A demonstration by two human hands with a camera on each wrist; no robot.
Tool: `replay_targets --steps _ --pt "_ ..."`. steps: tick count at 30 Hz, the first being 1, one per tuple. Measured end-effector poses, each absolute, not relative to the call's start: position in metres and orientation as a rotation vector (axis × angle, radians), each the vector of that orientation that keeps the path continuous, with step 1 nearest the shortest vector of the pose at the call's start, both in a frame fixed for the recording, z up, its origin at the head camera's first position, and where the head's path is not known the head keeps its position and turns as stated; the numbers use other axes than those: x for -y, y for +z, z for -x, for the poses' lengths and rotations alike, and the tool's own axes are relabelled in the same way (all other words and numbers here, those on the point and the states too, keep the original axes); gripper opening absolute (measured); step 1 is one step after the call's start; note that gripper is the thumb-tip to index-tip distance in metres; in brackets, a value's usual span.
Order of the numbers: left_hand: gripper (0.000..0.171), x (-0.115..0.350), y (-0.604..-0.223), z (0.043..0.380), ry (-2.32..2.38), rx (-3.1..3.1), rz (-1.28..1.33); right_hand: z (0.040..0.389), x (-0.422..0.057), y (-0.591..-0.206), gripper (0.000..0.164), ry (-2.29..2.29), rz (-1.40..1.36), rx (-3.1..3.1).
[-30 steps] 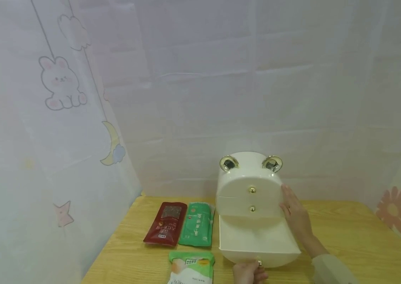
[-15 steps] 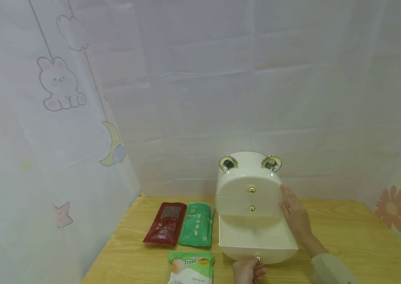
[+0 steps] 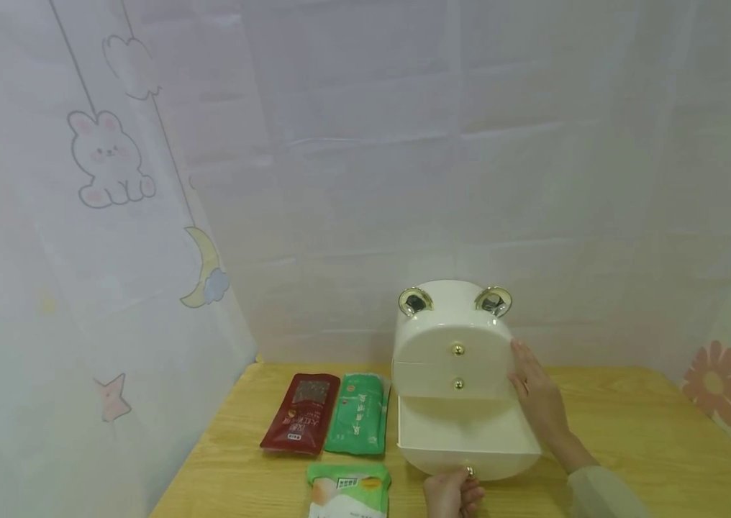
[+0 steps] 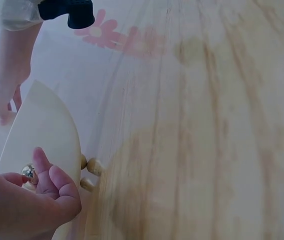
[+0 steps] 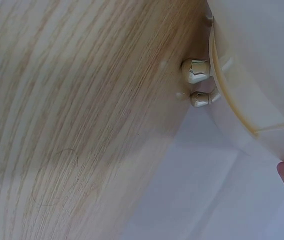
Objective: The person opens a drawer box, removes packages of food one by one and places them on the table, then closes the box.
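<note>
A glossy white mini drawer cabinet, with two gold-rimmed eye shapes on top, stands on the table. Its bottom drawer is pulled out, and the visible inside looks bare. My left hand pinches the gold knob of that drawer between thumb and curled fingers. On the cabinet's right side my right hand lies with its fingers straight along the wall. Two more gold knobs sit on the closed upper fronts.
Left of the cabinet lie a dark red packet and a green packet. A green-and-white packet is nearer, cut off by the frame. Gold ball feet hold the cabinet above the wooden table. A printed curtain hangs behind.
The bottom drawer has slid slightly inward, and my left hand has moved with its knob. My right hand stays against the cabinet's side. The head view has tilted up a little.
</note>
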State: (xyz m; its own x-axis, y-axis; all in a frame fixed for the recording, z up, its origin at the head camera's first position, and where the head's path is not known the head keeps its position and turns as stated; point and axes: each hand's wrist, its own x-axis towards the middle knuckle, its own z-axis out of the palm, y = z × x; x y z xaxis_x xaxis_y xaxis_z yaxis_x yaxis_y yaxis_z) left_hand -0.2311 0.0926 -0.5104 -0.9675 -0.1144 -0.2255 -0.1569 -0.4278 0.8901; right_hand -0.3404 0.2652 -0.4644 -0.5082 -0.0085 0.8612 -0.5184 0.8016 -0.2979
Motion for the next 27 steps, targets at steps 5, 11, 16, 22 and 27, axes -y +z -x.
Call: replay_targets --steps 5,11,16,22,27 --pt "0.007 -0.093 -0.511 0.234 2.590 -1.671 0.409 0.340 -0.265 -0.465 0.070 0.668 -0.402 2.011" --pt "0.007 -0.094 -0.511 0.237 2.601 -1.687 0.409 0.338 -0.264 -0.464 0.069 0.669 -0.404 2.007" --pt "0.008 -0.092 -0.509 0.241 2.617 -1.666 0.405 0.339 -0.264 -0.464 0.069 0.682 -0.408 2.010" --pt "0.006 -0.087 -0.503 0.245 2.621 -1.622 0.414 0.338 -0.263 -0.462 0.068 0.687 -0.389 2.018" --pt "0.006 -0.088 -0.501 0.248 2.615 -1.619 0.419 0.337 -0.262 -0.461 0.068 0.691 -0.372 2.027"
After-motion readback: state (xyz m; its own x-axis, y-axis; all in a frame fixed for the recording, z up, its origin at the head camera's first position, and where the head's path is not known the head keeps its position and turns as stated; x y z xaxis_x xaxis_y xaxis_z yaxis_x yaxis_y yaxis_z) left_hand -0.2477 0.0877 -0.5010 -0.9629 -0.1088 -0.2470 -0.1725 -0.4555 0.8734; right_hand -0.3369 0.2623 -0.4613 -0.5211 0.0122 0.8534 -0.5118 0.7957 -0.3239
